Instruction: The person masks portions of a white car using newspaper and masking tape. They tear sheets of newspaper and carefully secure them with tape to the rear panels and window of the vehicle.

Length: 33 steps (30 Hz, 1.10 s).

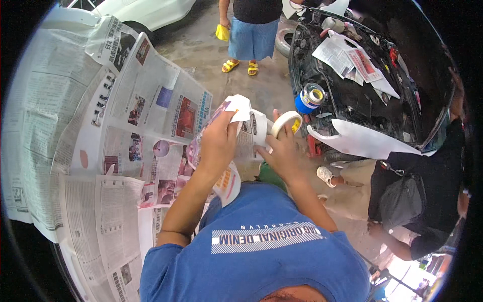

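Note:
My left hand point(220, 141) is closed on a folded sheet of newspaper point(238, 104), whose lower end hangs down in front of my blue shirt. Just to the right, my right hand point(283, 152) grips a roll of white masking tape point(287, 124), with a finger through its ring. A strip of the tape point(259, 128) runs from the roll along the edge of the sheet. Beside my left arm, more newspaper sheets point(151, 95) cover a light-coloured car body panel point(83, 151).
At the right is a car with an exposed engine bay point(347, 95), a blue can point(310, 98) and newspaper point(347, 58) on it. A white panel piece point(359, 138) lies along its edge. One person point(254, 38) stands ahead, another point(417, 196) at right. A white car point(146, 12) stands far left.

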Each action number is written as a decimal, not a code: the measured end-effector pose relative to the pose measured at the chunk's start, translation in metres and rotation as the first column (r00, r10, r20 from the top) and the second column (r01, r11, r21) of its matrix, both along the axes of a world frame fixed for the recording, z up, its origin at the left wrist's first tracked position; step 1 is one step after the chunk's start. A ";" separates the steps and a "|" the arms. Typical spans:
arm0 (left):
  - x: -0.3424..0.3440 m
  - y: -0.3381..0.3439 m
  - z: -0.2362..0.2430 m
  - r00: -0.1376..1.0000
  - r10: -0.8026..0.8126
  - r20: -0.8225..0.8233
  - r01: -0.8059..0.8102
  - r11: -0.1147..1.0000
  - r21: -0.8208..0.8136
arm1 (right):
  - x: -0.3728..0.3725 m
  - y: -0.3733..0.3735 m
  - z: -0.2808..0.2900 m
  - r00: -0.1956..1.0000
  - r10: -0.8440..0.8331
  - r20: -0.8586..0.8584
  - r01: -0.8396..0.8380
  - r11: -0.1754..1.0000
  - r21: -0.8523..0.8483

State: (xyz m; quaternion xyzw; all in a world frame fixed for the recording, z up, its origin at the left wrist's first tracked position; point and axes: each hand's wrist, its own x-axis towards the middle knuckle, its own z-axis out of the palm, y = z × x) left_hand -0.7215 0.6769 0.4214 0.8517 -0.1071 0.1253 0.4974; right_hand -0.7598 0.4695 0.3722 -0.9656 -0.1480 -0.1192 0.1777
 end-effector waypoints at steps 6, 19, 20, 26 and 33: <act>-0.013 0.022 -0.007 0.973 -0.229 0.014 0.228 0.972 0.051 | -0.004 -0.042 -0.019 0.965 -0.173 0.197 0.139 0.974 0.177; -0.045 0.055 -0.097 0.984 0.162 -0.075 -0.168 0.982 -0.091 | 0.005 -0.097 0.063 0.974 -0.054 0.218 0.050 0.999 0.022; -0.050 0.054 -0.094 0.973 0.221 -0.064 -0.228 0.964 -0.138 | 0.010 -0.101 0.066 0.967 -0.020 0.253 0.035 0.998 -0.056; -0.094 0.066 -0.067 0.882 0.456 0.119 -0.468 0.878 0.106 | 0.034 -0.149 0.050 0.971 -0.009 0.240 -0.014 0.995 0.095; -0.192 0.152 0.015 0.639 0.760 -0.116 -0.769 0.637 -0.061 | 0.044 -0.207 0.013 0.970 -0.170 0.175 0.084 0.906 0.415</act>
